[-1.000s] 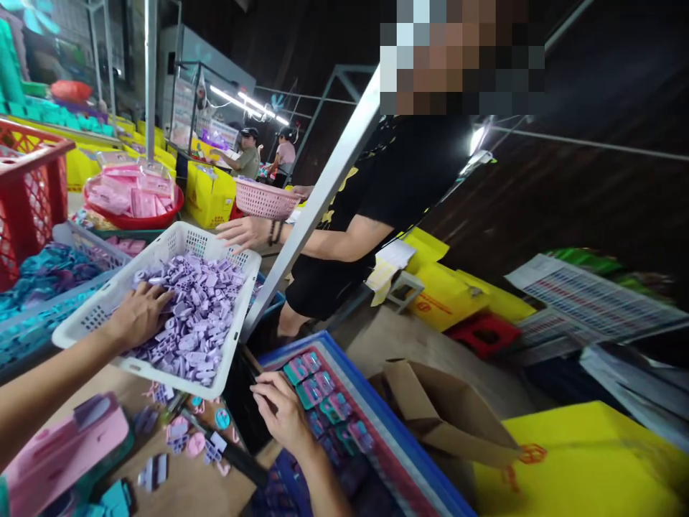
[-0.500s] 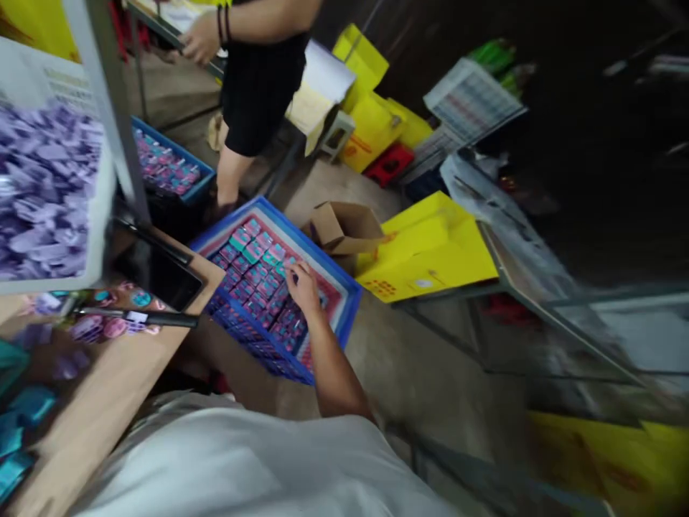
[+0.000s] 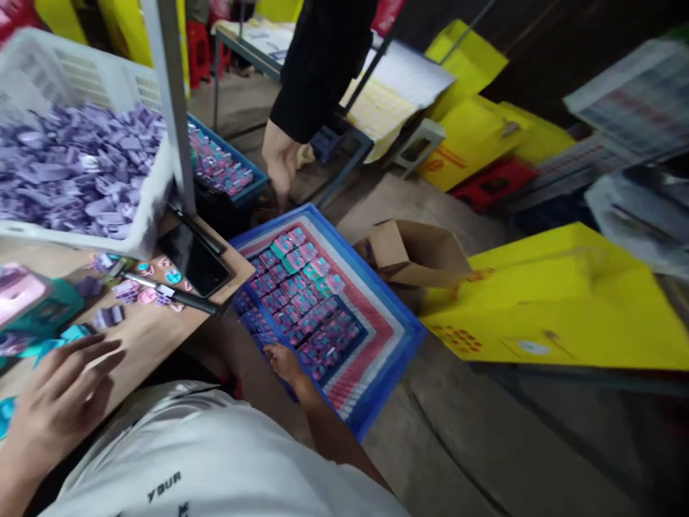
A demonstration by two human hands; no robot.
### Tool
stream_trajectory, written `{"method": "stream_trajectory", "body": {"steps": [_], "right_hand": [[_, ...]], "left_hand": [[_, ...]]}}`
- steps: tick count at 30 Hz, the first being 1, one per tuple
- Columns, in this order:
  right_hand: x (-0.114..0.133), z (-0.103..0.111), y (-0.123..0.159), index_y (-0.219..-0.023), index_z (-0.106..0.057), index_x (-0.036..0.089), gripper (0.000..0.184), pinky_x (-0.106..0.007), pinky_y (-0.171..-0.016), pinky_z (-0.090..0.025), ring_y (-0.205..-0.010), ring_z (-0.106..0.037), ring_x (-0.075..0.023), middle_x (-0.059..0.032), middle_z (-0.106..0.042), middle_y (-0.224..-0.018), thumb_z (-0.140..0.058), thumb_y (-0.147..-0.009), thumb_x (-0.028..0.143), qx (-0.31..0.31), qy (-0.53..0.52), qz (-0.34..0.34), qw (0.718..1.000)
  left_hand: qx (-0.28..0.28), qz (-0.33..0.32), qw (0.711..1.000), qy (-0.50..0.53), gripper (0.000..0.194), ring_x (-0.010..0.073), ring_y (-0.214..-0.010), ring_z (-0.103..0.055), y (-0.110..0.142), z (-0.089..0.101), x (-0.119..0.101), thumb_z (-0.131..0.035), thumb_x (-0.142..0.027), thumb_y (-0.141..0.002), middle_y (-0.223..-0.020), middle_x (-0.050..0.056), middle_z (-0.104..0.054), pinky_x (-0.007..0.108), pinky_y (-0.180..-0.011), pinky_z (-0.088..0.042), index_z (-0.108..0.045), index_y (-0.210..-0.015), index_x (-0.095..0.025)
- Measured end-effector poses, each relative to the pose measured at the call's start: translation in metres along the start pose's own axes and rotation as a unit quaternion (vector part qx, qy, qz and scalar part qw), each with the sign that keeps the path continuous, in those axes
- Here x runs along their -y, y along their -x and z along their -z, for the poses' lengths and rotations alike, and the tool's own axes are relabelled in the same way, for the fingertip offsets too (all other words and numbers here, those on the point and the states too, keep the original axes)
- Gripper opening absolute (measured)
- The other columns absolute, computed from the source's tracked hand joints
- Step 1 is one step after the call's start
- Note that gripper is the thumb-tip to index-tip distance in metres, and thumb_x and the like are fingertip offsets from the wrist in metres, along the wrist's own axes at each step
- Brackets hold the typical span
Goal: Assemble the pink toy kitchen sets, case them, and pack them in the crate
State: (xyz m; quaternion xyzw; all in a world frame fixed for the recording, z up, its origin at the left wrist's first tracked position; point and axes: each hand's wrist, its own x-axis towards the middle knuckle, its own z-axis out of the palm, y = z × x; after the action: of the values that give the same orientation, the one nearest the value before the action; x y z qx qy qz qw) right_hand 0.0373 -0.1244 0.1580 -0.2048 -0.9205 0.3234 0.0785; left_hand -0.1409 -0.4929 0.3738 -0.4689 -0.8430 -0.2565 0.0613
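Note:
My right hand (image 3: 283,360) reaches down into a blue crate (image 3: 377,359) on the floor, resting on rows of small pink, teal and purple pieces (image 3: 301,301); its fingertips are hidden among them. My left hand (image 3: 59,398) hovers over the wooden table's near edge (image 3: 145,337) with fingers spread and holding nothing. Beside it lie small loose plastic parts (image 3: 115,291) and a teal piece (image 3: 75,332). A white basket (image 3: 145,208) full of lilac plastic parts stands on the table at the left.
A black phone (image 3: 194,260) and a pen (image 3: 177,296) lie on the table corner. A metal post (image 3: 175,108) rises by the basket. Another person's leg (image 3: 280,161) stands by a second blue crate (image 3: 226,169). An open cardboard box (image 3: 414,255) and yellow boxes (image 3: 560,301) fill the floor at right.
My view swung down from the basket to the floor crate. My right hand slid to the crate's near edge; my left hand left the basket and now hovers over the table's edge.

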Motion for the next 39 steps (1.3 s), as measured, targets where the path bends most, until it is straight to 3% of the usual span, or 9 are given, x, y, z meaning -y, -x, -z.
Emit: {"method": "stream_trajectory", "body": {"steps": [4,8,11,14,21,26,31,35,39], "right_hand": [[0.051,0.02,-0.045,-0.102,-0.075,0.021,0.025,-0.037,-0.091,-0.057,-0.096,-0.069,-0.0213,-0.0096,-0.073,-0.098,-0.05,-0.1,0.023,-0.007,-0.025,0.125,0.992],[0.157,0.039,-0.075,-0.124,-0.071,0.023,0.033,-0.041,-0.102,-0.049,-0.109,-0.062,-0.0243,-0.0117,-0.07,-0.113,-0.048,-0.102,0.032,-0.045,-0.005,0.294,0.955],[0.228,0.033,-0.089,-0.138,-0.062,0.023,0.041,-0.043,-0.099,-0.046,-0.116,-0.055,-0.0271,-0.0123,-0.067,-0.124,-0.053,-0.101,0.039,-0.031,0.058,0.308,0.949],[0.263,0.015,-0.096,-0.13,-0.066,0.024,0.033,-0.042,-0.093,-0.043,-0.112,-0.054,-0.0271,-0.0108,-0.07,-0.118,-0.054,-0.101,0.036,0.006,0.119,0.303,0.946],[0.264,-0.014,-0.101,-0.109,-0.074,0.024,0.018,-0.035,-0.082,-0.046,-0.096,-0.059,-0.0228,-0.0074,-0.069,-0.102,-0.062,-0.096,0.021,-0.022,0.118,0.331,0.936],[0.263,-0.01,-0.09,-0.116,-0.071,0.019,0.03,-0.03,-0.083,-0.051,-0.088,-0.06,-0.0188,-0.0075,-0.064,-0.091,-0.048,-0.099,0.011,-0.063,0.011,0.456,0.888],[0.257,-0.02,-0.078,-0.107,-0.072,0.021,0.026,-0.029,-0.075,-0.052,-0.082,-0.06,-0.0182,-0.0052,-0.064,-0.087,-0.051,-0.095,0.011,-0.01,0.021,0.523,0.852],[0.258,-0.02,-0.082,-0.101,-0.071,0.019,0.02,-0.027,-0.07,-0.051,-0.076,-0.061,-0.0162,-0.0041,-0.063,-0.083,-0.052,-0.098,0.019,-0.004,0.017,0.497,0.868],[0.276,0.004,-0.082,-0.103,-0.069,0.019,0.016,-0.026,-0.068,-0.049,-0.071,-0.059,-0.0147,-0.0024,-0.061,-0.077,-0.055,-0.098,0.016,-0.024,-0.025,0.527,0.849]], "left_hand": [[-0.027,-0.013,0.999,-0.034,0.078,0.0332,-0.116,-0.065,-0.013,-0.044,-0.008,-0.053,-0.017,-0.088,-0.122,0.005,-0.07,0.056,-0.093,-0.059,-0.033,-0.154,-0.052],[-0.035,-0.017,0.996,-0.08,0.047,0.0323,-0.116,-0.061,-0.029,-0.063,-0.009,-0.052,-0.014,-0.094,-0.123,0.014,-0.067,0.052,-0.096,-0.057,-0.052,-0.14,-0.027],[-0.04,-0.025,0.994,-0.096,0.034,0.0325,-0.119,-0.058,-0.023,-0.064,-0.009,-0.053,-0.014,-0.095,-0.124,0.016,-0.065,0.052,-0.099,-0.055,-0.058,-0.128,-0.02],[-0.066,-0.047,0.992,-0.095,0.026,0.0314,-0.122,-0.056,0.0,-0.057,-0.008,-0.054,-0.011,-0.094,-0.123,0.015,-0.066,0.05,-0.099,-0.055,-0.061,-0.119,-0.018],[-0.167,-0.002,0.982,-0.092,0.027,0.0274,-0.119,-0.059,0.059,-0.029,-0.005,-0.056,-0.001,-0.091,-0.117,0.013,-0.069,0.043,-0.096,-0.056,-0.061,-0.114,-0.016],[-0.221,0.011,0.968,-0.114,0.035,0.0268,-0.115,-0.064,0.092,-0.009,-0.004,-0.059,0.002,-0.088,-0.115,0.013,-0.072,0.039,-0.092,-0.057,-0.063,-0.119,-0.015],[-0.275,0.07,0.953,-0.105,0.06,0.0285,-0.111,-0.067,0.13,0.0,0.003,-0.061,0.0,-0.087,-0.111,0.008,-0.074,0.044,-0.086,-0.059,-0.06,-0.14,-0.028],[-0.308,0.127,0.939,-0.086,0.076,0.0317,-0.106,-0.07,0.137,0.006,0.006,-0.059,-0.004,-0.087,-0.109,0.003,-0.076,0.054,-0.081,-0.059,-0.048,-0.151,-0.043],[-0.318,0.131,0.932,-0.118,0.08,0.0309,-0.101,-0.072,0.124,0.03,-0.002,-0.059,-0.003,-0.085,-0.103,0.003,-0.078,0.051,-0.077,-0.061,-0.044,-0.153,-0.042]]}}
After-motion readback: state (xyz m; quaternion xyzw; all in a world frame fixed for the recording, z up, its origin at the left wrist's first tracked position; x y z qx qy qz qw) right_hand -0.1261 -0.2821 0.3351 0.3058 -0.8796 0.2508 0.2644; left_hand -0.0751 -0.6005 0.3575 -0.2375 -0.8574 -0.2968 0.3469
